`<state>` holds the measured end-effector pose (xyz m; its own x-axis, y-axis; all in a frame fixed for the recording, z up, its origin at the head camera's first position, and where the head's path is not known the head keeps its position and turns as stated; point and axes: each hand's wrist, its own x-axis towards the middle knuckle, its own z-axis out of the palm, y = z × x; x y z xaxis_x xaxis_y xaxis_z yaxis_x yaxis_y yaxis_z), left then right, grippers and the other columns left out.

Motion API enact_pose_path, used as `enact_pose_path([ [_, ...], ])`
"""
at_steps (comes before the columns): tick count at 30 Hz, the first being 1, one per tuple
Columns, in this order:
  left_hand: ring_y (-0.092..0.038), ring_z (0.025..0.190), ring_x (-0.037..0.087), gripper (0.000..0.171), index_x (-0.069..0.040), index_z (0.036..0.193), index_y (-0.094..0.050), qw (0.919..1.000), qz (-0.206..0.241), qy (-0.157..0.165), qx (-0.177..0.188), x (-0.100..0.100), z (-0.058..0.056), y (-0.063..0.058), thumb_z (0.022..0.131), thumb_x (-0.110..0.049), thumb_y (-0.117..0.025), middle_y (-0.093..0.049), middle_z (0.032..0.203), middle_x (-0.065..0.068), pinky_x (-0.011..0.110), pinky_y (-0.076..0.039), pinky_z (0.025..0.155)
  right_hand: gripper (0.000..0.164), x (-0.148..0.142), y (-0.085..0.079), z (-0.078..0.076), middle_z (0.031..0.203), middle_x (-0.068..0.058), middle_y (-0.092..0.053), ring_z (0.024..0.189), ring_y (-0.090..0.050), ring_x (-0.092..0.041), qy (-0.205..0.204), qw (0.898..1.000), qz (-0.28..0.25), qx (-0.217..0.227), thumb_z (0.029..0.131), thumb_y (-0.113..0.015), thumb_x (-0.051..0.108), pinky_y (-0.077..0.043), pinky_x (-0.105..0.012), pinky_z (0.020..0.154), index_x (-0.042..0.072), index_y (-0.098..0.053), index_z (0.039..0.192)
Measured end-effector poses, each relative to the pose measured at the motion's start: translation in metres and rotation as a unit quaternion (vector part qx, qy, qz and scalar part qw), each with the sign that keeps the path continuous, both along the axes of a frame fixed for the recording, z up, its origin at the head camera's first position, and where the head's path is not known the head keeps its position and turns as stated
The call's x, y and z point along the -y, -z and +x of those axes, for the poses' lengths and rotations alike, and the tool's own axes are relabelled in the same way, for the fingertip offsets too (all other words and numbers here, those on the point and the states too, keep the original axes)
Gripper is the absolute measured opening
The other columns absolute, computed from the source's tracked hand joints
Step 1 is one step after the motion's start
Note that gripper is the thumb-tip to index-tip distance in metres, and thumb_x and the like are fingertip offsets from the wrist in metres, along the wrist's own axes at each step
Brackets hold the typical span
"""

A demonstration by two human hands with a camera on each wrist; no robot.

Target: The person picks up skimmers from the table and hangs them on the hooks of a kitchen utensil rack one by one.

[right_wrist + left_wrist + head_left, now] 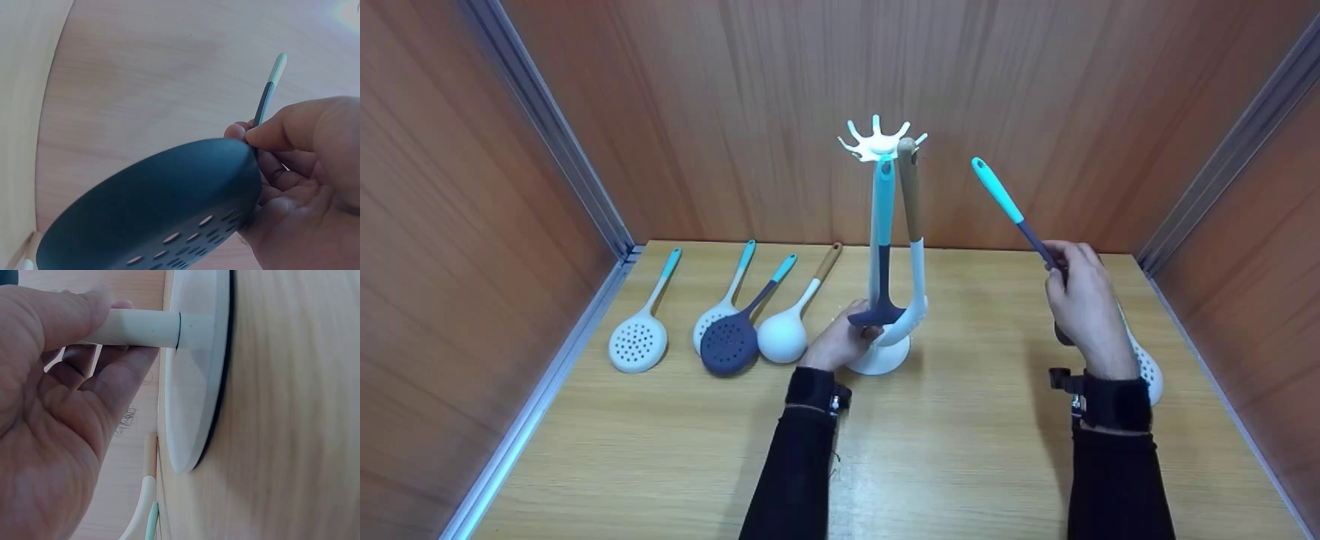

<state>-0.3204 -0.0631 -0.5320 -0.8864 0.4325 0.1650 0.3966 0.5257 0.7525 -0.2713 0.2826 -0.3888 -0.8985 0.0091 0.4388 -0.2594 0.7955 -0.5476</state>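
Observation:
My left hand [842, 337] grips the white post [149, 328] of a utensil stand just above its round base [883, 358]. At the stand's top spreads a white crown of hooks [876, 142]. A dark utensil with a turquoise handle [884, 199] hangs there, its head partly covering the left hand. Beside it hangs a white utensil with a tan handle [910, 191]; its head is a curved bowl like a ladle's. Off to the right, my right hand [1084, 300] pinches a dark skimmer [163, 197] by its neck, the turquoise handle [996, 189] pointing up and left.
Left of the stand lie a white skimmer [637, 343], another white skimmer [706, 319] partly under a dark skimmer [729, 345], and a white ladle [782, 337]. A white perforated utensil [1149, 375] lies behind the right wrist. Wooden panels [810, 90] enclose the table.

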Motion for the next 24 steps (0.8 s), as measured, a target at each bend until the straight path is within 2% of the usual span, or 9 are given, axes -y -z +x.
enact_pose_path([
  [13, -0.053, 0.110, 0.022, 0.020, -0.017, 0.120, -0.066, 0.9998, 0.006, -0.006, 0.018, 0.000, 0.000, 0.000, 0.100, -0.016, -0.065, -0.058, 0.113, 0.003, 0.044, -0.047, 0.103, 0.039, 0.009, -0.009, 0.007, 0.126, -0.018, -0.057, 0.111, -0.059, -0.032, -0.003, 1.000, 0.001, -0.018, 0.103, -0.048, -0.002, -0.049, -0.048, 0.091, 0.000, -0.055, 0.142],
  [24, -0.053, 0.116, 0.024, 0.020, -0.016, 0.123, -0.065, 0.9999, 0.001, 0.003, 0.011, 0.000, 0.001, -0.001, 0.103, -0.016, -0.062, -0.058, 0.121, 0.006, 0.047, -0.046, 0.107, 0.039, 0.013, -0.014, 0.012, 0.124, -0.017, -0.058, 0.110, -0.060, -0.031, -0.018, 0.999, -0.011, -0.041, 0.102, -0.048, -0.005, -0.049, -0.047, 0.091, 0.001, -0.056, 0.140],
])
